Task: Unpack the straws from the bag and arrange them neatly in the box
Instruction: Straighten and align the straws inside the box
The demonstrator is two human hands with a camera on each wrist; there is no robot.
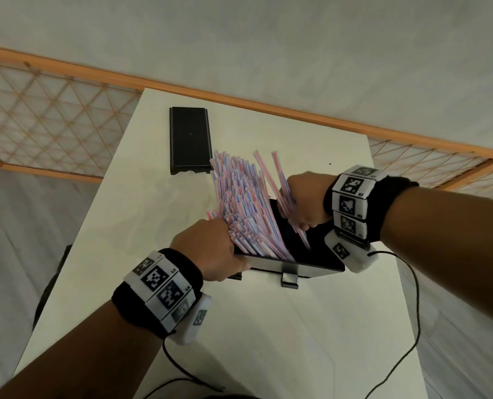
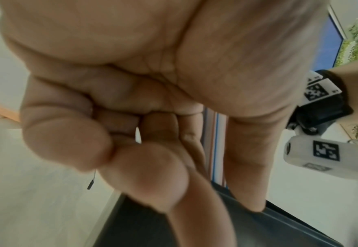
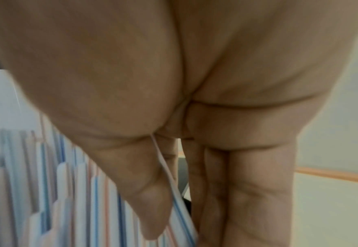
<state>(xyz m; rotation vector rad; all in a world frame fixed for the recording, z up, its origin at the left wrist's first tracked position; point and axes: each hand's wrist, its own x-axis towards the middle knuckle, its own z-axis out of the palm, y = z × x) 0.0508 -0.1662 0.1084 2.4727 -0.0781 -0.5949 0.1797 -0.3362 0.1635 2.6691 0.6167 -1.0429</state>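
A black box (image 1: 311, 251) sits tilted at the middle of the white table (image 1: 268, 326), a clasp on its near wall. A thick bunch of red-and-blue striped straws (image 1: 242, 203) stands in its left part, leaning up and away. My left hand (image 1: 210, 249) grips the box's near left corner beside that bunch. Its thumb (image 2: 248, 167) lies on the box rim (image 2: 290, 215), with straws (image 2: 216, 142) showing behind it. My right hand (image 1: 303, 203) pinches a small bunch of straws (image 1: 284, 191) over the box's right part. Thumb and fingers close on these straws (image 3: 180, 202).
The box's black lid (image 1: 190, 139) lies flat at the far left of the table. Faint clear film, perhaps the bag (image 1: 164, 203), lies left of the box. Wrist cables (image 1: 412, 326) trail over the near table. An orange-framed lattice panel (image 1: 52, 116) runs beyond the table.
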